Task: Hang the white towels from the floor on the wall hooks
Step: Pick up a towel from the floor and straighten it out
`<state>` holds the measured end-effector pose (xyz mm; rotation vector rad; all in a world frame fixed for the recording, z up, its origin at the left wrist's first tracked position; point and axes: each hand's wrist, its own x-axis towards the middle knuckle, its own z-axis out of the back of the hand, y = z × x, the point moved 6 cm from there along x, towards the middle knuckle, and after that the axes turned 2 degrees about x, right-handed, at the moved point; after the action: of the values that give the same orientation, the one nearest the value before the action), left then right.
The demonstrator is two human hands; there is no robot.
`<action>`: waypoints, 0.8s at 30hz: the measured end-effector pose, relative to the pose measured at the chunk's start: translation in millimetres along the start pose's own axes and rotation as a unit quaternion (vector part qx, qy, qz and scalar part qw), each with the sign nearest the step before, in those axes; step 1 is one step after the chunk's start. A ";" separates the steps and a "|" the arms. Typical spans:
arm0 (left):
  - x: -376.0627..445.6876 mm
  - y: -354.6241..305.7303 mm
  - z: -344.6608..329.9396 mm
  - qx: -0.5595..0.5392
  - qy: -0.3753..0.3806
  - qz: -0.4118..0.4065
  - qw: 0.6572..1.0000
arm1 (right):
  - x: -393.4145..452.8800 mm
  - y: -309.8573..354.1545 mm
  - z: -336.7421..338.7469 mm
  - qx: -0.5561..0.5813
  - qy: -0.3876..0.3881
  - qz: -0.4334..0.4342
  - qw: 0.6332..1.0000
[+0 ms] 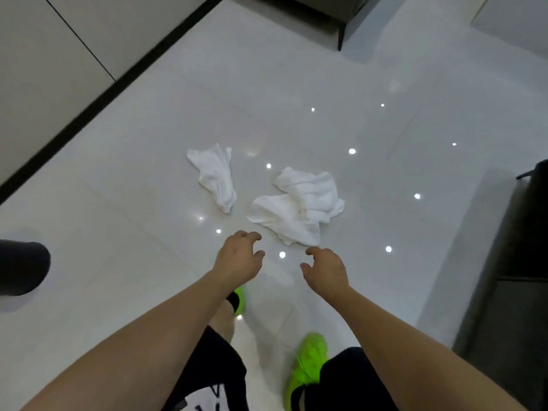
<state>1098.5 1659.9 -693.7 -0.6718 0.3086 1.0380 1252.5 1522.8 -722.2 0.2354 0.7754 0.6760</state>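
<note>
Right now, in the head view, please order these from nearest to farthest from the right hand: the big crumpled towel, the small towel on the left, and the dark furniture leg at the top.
From the right hand:
1. Big crumpled towel, just ahead of the fingers, not touched.
2. Small towel, farther ahead and left.
3. Dark furniture leg, far ahead at the top.

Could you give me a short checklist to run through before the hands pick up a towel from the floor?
1. Left hand free: ok, its fingers are loosely curled and hold nothing.
2. Right hand free: ok, it holds nothing.
3. Towels in sight: ok, a smaller towel lies on the left, and a larger crumpled heap lies apart from it on the right.
4. How many towels the heap holds: cannot tell.
5. Nearest target: ok, the heap's near edge lies just ahead of the right hand.
6. Wall hooks located: cannot tell, none are in view.
</note>
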 end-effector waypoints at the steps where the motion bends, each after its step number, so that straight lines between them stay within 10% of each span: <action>1: 23.3 8.8 -20.1 0.002 0.009 -0.004 1.000 | 24.2 -5.4 -16.1 0.004 0.000 -0.003 1.000; 13: 298.2 113.2 -251.9 0.006 0.030 -0.030 0.999 | 307.9 -94.4 -238.5 -0.067 -0.015 0.055 0.996; 24: 313.8 102.2 -271.8 0.029 0.042 -0.052 0.997 | 320.3 -97.3 -226.5 -0.110 -0.118 0.113 0.980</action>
<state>1182.7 1735.1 -1106.1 -0.6740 0.3718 0.9009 1303.5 1643.2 -1104.7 0.1977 0.4458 0.9236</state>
